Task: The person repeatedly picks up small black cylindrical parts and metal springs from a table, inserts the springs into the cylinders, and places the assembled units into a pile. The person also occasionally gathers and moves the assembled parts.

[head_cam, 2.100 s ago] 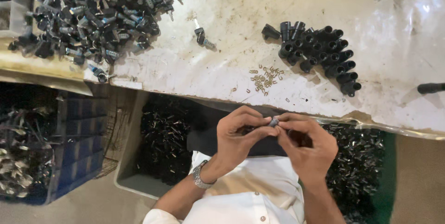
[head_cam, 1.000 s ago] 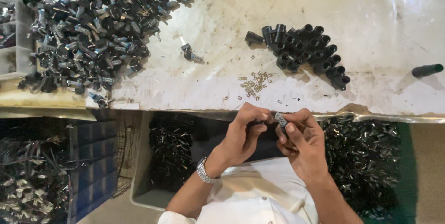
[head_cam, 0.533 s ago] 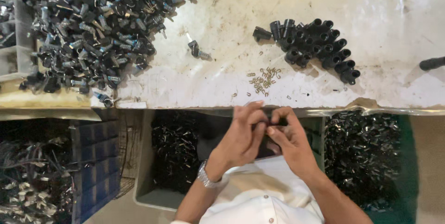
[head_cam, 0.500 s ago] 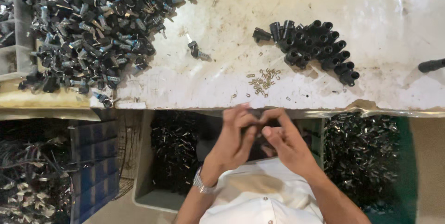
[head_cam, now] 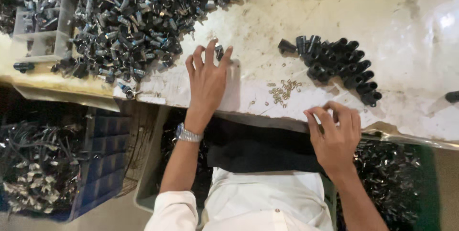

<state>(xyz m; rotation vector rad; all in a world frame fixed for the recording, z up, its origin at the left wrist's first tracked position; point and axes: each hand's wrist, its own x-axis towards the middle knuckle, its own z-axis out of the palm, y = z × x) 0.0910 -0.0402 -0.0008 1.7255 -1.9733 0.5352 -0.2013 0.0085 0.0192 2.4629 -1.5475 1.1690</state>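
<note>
My left hand (head_cam: 206,80) lies flat on the white worktable (head_cam: 334,6) with its fingers spread. Its fingertips touch a small black-and-metal part (head_cam: 219,51) lying alone by the edge of a large heap of similar dark parts (head_cam: 134,16). My right hand (head_cam: 334,133) rests at the table's near edge with its fingers curled down; anything under them is hidden. A small scatter of brass screws (head_cam: 283,91) lies just left of it. A cluster of black cylindrical caps (head_cam: 337,63) sits beyond the right hand.
A grey compartment box (head_cam: 43,25) stands at the far left among the heap. Below the table edge are a blue crate (head_cam: 103,164), a bin of dark parts (head_cam: 392,178) at the right and wire-like pieces (head_cam: 33,164) at the left.
My hands were together in front of my body working on a small part. They have separated: the left reached forward onto the table to the lone part, the right moved to the table edge.
</note>
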